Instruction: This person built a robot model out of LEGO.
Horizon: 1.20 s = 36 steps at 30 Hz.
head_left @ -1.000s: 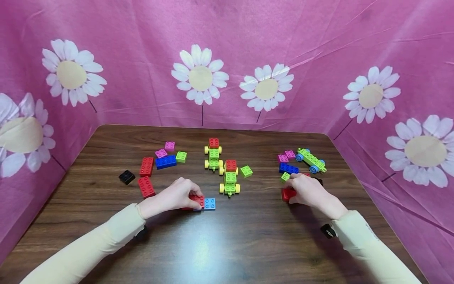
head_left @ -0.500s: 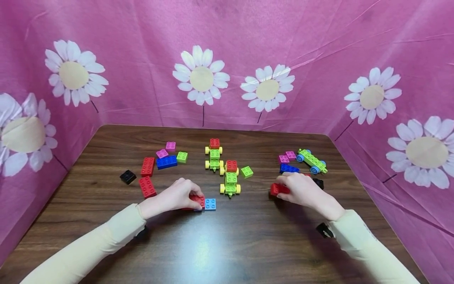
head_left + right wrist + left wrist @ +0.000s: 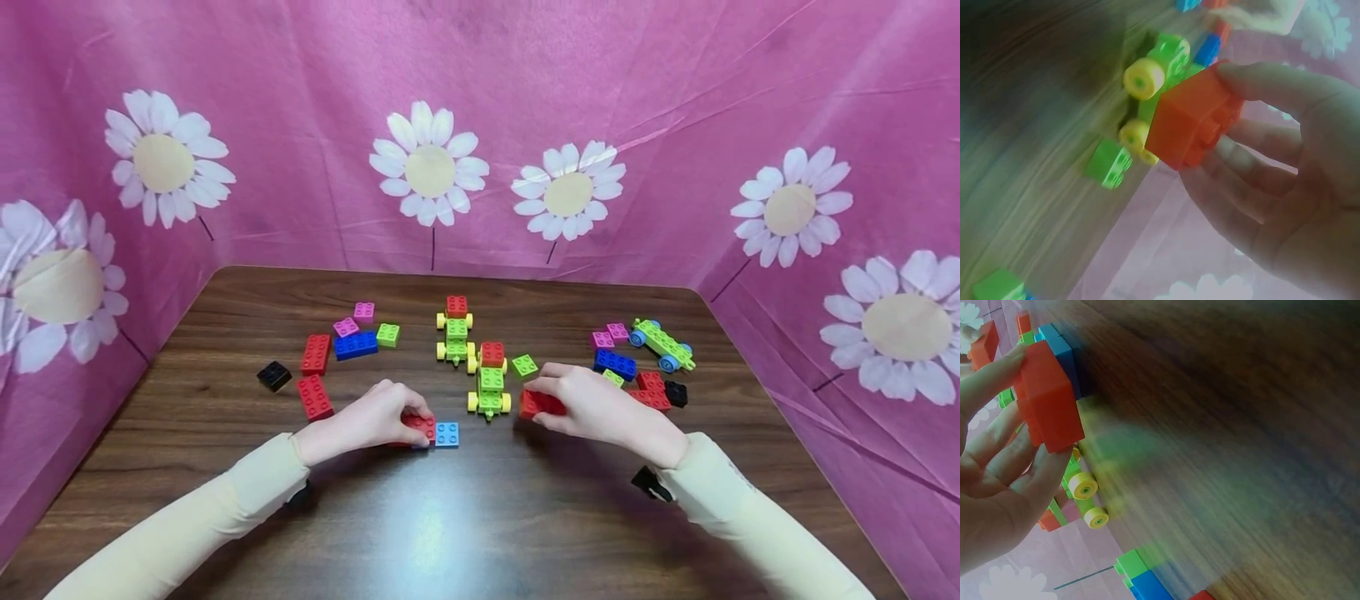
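Lt-blue brick [image 3: 447, 434] lay btwn 8 & 9 o'clock from R hand [image 3: 592, 407]

Head view, 12 = far edge of table [image 3: 480, 517]. L hand [image 3: 375, 414] pinched L red brick [image 3: 424, 427], thumb one side, fingers opp.; that brick sat over the 9 o'clock end of the lt-blue brick, w/ blue studs bare at its 3 o'clock end. Pair's long axis ran 9-to-3, crosswise to person. L hand was clearly the nearer to the blue.

R hand pinched R red brick [image 3: 542, 406] btwn thumb & fingertips; R wrist view had studs facing the palm. Long axis approx. 9-to-3 too, but fingers hid part, so not sure. Couldn't tell if it touched the table. Gap btwn R red brick & bare blue end was open, no contact.

Nearby: green car w/ yellow wheels [image 3: 491, 381], long axis approx. 12-to-6, near R red brick at approx. 10 o'clock; loose green brick [image 3: 525, 366] at approx. 11.
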Available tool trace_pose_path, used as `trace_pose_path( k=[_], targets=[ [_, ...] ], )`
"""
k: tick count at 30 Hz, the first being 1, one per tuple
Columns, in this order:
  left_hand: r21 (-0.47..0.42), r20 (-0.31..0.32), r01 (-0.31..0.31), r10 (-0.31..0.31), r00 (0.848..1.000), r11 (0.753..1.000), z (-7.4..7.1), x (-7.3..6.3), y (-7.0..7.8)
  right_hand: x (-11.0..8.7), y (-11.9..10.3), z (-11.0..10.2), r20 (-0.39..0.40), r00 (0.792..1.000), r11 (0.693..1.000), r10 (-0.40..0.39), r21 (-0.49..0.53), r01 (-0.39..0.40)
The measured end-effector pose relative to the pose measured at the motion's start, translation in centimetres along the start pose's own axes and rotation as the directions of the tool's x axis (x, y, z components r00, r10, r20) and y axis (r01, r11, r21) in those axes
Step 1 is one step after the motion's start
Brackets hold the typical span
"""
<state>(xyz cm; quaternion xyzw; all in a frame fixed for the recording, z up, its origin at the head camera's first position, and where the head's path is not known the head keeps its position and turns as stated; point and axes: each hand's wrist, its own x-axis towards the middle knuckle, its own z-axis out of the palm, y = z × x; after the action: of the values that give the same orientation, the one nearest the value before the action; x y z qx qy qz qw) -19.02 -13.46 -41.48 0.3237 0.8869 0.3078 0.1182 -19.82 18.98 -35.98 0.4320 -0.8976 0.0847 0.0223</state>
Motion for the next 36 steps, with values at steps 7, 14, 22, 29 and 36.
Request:
trace_pose_path(
  k=[7, 14, 22, 29, 36],
  targets=[
    [-0.009, 0.017, 0.001, -0.001, 1.0, 1.0, 0.0, -0.1, 0.1, 2.2, -2.0, 0.6, 0.039, 0.997, 0.995, -0.065, 0.077, 0.062],
    [-0.011, 0.019, -0.008, 0.008, 1.0, 1.0, 0.0, -0.1, -0.1, 4.0, -3.4, 2.3, 0.048, 0.992, 0.987, -0.118, 0.111, 0.112],
    [-0.011, 0.007, -0.029, 0.029, 1.0, 1.0, 0.2, -0.1, -0.2, 5.1, -4.5, 4.5, 0.053, 0.99, 0.987, -0.131, 0.103, 0.125],
    [0.02, -0.016, -0.037, 0.037, 0.999, 0.999, 0.3, -0.2, -0.1, 5.5, -5.0, 6.1, -0.022, 0.988, 0.988, -0.153, 0.034, 0.154],
    [0.035, -0.039, -0.044, 0.046, 0.998, 0.998, 0.4, -0.2, -0.1, 5.7, -5.5, 6.5, -0.046, 0.99, 0.991, -0.132, 0.01, 0.133]
  ],
)
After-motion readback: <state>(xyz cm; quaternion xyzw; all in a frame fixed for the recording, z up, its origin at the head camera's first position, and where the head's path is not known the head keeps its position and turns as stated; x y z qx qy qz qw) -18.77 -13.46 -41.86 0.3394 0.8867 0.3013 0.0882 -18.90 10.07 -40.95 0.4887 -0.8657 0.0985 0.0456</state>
